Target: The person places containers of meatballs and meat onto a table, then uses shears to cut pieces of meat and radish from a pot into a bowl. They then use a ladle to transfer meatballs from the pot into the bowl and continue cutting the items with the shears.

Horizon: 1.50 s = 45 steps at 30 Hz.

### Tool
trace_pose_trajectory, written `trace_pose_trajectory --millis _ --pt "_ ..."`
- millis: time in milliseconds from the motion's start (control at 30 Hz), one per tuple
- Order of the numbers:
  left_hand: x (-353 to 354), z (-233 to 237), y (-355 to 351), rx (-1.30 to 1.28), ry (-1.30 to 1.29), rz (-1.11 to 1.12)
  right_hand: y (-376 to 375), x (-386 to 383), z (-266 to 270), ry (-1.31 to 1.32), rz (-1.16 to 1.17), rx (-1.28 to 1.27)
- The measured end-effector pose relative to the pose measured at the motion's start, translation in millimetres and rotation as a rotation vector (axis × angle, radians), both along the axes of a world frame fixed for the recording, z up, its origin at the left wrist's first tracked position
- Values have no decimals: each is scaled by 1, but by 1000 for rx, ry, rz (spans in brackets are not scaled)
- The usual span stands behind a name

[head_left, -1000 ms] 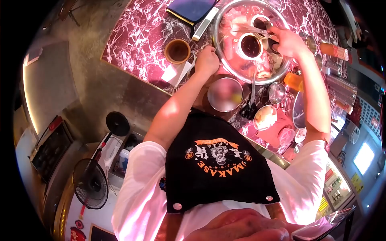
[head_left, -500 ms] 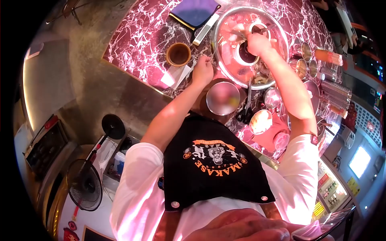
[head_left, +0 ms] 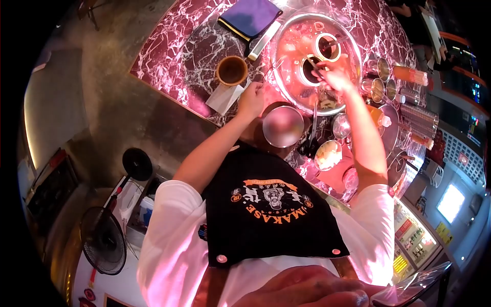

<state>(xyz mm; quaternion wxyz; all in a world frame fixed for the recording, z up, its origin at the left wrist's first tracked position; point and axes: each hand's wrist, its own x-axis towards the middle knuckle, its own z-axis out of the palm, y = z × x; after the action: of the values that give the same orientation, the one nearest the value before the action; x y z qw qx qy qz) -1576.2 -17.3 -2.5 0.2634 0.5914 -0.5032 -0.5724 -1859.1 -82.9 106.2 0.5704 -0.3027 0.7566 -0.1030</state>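
Note:
My right hand [head_left: 336,79] is closed around a thin dark utensil [head_left: 315,70], whose kind I cannot tell. It reaches over a round, shiny-rimmed tray [head_left: 279,84], and the utensil's end is at the mouth of the nearer white-rimmed pot [head_left: 300,71], dark inside. Beside that stands a second white-rimmed pot [head_left: 318,47]. Left of the tray, my left hand [head_left: 250,100] has its fingers curled in; anything inside them is hidden. Close to it are a folded white paper [head_left: 222,98] and a brown cup [head_left: 231,70]. A metal bowl [head_left: 283,127] sits between my forearms.
Dark-handled scissors [head_left: 309,147] lie by a bowl of pale pieces [head_left: 328,155] and a small metal cup [head_left: 341,126]. Glasses [head_left: 377,89] and bundled sticks [head_left: 410,75] crowd the right side. A folded dark cloth [head_left: 249,18] and a slim white object [head_left: 265,41] lie at the back.
My right hand has drawn back and to the right from over the pots, showing their openings and the utensil. My left hand has shifted slightly left and toward me, still curled.

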Motion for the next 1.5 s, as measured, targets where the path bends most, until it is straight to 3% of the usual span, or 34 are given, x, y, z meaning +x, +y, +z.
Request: trace_pose_trajectory --millis 67,200,267,333,400,433,467,567,600,733,900,1067,1200,1267,1500 --pt "0 -7 -1 -31 -18 8 -4 25 -17 -139 -204 -31" --pt "-4 -7 -7 -1 32 -6 5 11 -71 -370 -208 -115" --pt "-5 -5 -9 8 63 -1 18 -10 -94 99 207 -472" --pt "-5 -4 -5 -88 -6 32 28 -15 -59 105 265 -426" --pt "0 7 -3 -83 5 26 37 -12 -23 388 590 -513" --pt "3 13 -2 -84 23 22 37 -10 -8 450 630 -378" --pt "6 17 -1 -82 10 17 39 -8 3 476 681 -328" --pt "14 30 3 -33 31 -1 52 -23 5 499 833 -552" --pt "17 36 5 -71 -32 -27 56 -27 5 579 916 -735" --pt "22 57 0 -148 -204 -141 66 -42 5 640 1024 -843" --pt "22 61 -7 -265 -360 -245 84 -45 23 620 1148 -623" --pt "17 68 -10 -241 -484 -373 111 -62 23 609 1078 -616" --pt "7 60 -14 -164 -529 -461 132 -65 43 504 936 -431" --pt "5 49 -10 -261 -498 -460 133 -54 72 437 767 -146" --pt "7 40 -1 -303 -409 -455 131 -13 66 575 760 -207"
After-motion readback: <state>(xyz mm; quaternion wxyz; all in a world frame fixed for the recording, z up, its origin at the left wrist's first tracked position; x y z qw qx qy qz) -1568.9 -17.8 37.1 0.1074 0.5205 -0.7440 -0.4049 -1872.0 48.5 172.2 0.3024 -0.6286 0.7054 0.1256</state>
